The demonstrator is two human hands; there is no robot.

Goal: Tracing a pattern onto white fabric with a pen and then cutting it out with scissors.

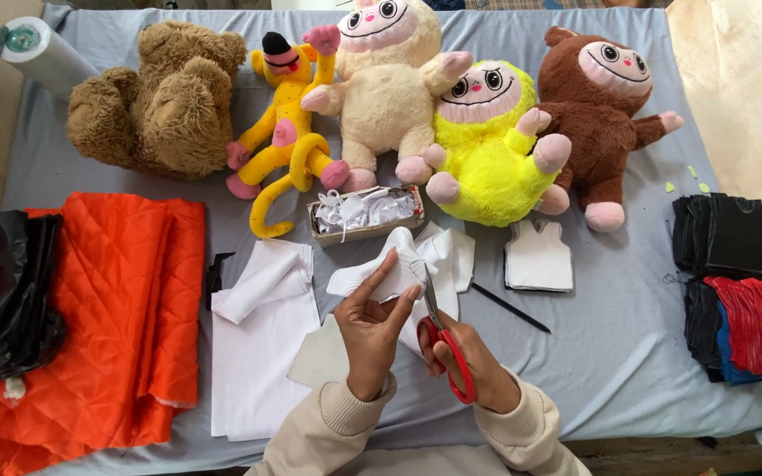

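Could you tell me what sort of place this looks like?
Probably a small sewing or toy-making workspace: plush toys line a cloth-covered table, folded fabric lies stacked, and the right hand holds scissors.

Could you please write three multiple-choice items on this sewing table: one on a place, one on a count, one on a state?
1. Where does the orange quilted fabric lie?
A. left of the hands
B. right of the hands
C. on the toys

2. How many plush toys line the table's far side?
A. three
B. five
C. seven

3. What does the right hand hold?
A. a pencil
B. nothing
C. red-handled scissors

Answers: 1 A, it covers the left side; 2 B, five sit in a row; 3 C, its fingers pass through the handles, blades at the white cloth in the left hand.
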